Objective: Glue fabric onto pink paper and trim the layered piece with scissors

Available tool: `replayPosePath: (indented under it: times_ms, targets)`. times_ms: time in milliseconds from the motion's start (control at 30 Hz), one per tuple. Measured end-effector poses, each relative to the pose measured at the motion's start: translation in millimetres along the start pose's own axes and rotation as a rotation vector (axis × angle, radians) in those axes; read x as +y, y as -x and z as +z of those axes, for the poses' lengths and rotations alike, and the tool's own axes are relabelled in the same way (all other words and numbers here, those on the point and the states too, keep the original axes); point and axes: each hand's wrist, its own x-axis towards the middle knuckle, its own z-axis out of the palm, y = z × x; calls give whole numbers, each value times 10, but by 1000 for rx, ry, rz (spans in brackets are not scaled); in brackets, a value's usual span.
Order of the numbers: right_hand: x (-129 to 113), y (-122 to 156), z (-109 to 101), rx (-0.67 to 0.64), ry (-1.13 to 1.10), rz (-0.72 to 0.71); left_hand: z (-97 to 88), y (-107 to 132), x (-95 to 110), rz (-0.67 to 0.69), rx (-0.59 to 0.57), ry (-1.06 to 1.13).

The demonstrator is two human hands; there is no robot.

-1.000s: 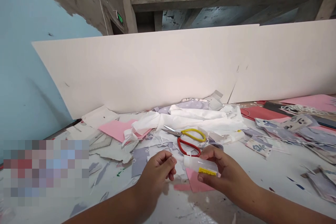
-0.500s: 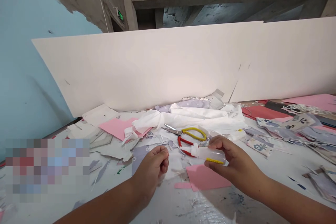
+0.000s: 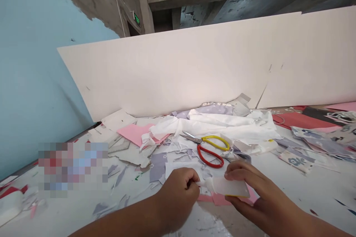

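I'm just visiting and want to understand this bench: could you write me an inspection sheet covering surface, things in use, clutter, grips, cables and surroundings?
Surface: white tabletop, stained in places.
Things in use: small translucent bottle, tilted sideways, its nozzle pointing left.
Clutter: scissors with yellow and red handles, white cloth, pink paper, patterned pieces.
Left grip: curled closed at the nozzle tip; contact unclear.
Right grip: holding the bottle between thumb and fingers.
Cables: nothing seen on the tabletop.
Surroundings: white board behind, blue wall left, green-lit sign.
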Motion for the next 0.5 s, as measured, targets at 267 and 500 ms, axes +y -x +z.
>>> replayPosePath:
  times_ms: [267,500]
  targets:
    - [83,66,43,-80,43,-10,-37,-25,-46,214,-25,-269]
    - [127,157,-24,-96,105,-85,-18,13,-7,288,-72,-368]
